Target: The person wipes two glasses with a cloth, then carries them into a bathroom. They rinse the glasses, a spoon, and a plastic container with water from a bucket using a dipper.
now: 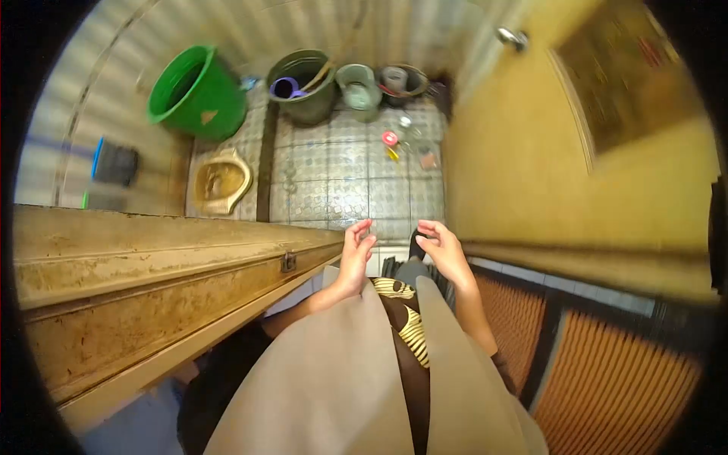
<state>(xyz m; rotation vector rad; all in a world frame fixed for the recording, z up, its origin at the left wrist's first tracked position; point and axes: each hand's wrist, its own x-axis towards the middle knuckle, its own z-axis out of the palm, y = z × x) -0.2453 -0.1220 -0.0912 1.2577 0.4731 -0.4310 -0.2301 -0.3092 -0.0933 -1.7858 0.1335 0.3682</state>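
Head: tiled floor (pixel 349 163) beyond left fingers (pixel 354 231), right fingers (pixel 436 227).

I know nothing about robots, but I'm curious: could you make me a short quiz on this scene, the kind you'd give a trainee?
1. True or false: the left hand and the right hand are both empty.

2. Multiple choice: what colour is the dipper in the dark bucket?
A) Yellow
B) Purple
C) White

3. Fill in the blank: the bucket nearest the toilet is coloured ____.

Key: 1. True; 2. B; 3. green
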